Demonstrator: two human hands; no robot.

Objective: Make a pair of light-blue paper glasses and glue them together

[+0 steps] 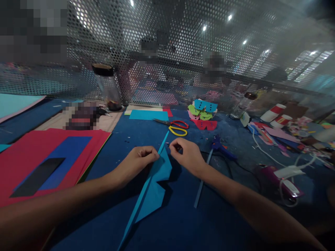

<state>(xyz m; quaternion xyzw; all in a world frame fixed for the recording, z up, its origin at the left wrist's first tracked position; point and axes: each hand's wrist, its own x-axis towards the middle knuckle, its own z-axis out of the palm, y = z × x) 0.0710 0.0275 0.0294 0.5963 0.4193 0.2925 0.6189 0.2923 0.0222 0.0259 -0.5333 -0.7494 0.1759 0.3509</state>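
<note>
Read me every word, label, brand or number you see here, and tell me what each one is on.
No text here can be read.
Red label bands on the white cups: print too blurred to read.
The blue folded paper held by the left hand: blank.

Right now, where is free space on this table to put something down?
Bare tabletop lies between the folded blue paper and the thin strip. Another patch lies between the red sheets and the scissors. The right side, with scraps and cable, is crowded.
</note>
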